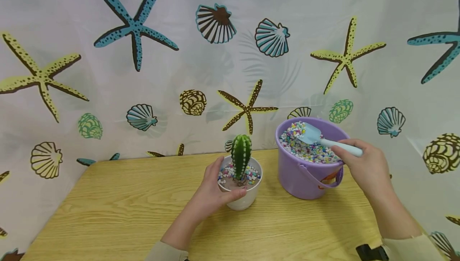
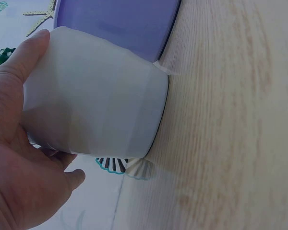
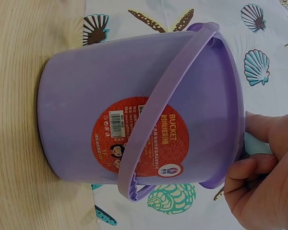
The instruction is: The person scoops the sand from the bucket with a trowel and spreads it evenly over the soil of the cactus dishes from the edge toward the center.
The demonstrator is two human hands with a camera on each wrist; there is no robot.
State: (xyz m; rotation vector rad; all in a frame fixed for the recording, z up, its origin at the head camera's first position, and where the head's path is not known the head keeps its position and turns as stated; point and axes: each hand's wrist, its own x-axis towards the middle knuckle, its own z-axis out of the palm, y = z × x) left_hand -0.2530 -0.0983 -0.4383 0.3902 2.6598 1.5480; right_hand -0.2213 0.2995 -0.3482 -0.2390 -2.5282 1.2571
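My left hand (image 1: 211, 192) holds a white flower pot (image 1: 242, 202) by its rim, thumb in front and fingers on the left side. In the pot a green cactus (image 1: 240, 157) stands upright, with coloured pebbles covering part of the soil; a bare patch shows near the front. The left wrist view shows the pot's smooth side (image 2: 96, 96) standing on the table. To the right, my right hand (image 1: 368, 167) grips the handle of a light blue shovel (image 1: 311, 134). The shovel's blade carries pebbles above a purple bucket (image 1: 303, 181) of multicoloured pebbles (image 1: 309, 152).
A wooden table (image 1: 125, 201) bears the pot and the bucket. The bucket's handle (image 3: 153, 110) hangs down over a red label (image 3: 168, 139) on its side. Behind the table hangs a white curtain (image 1: 161, 73) printed with starfish and shells.
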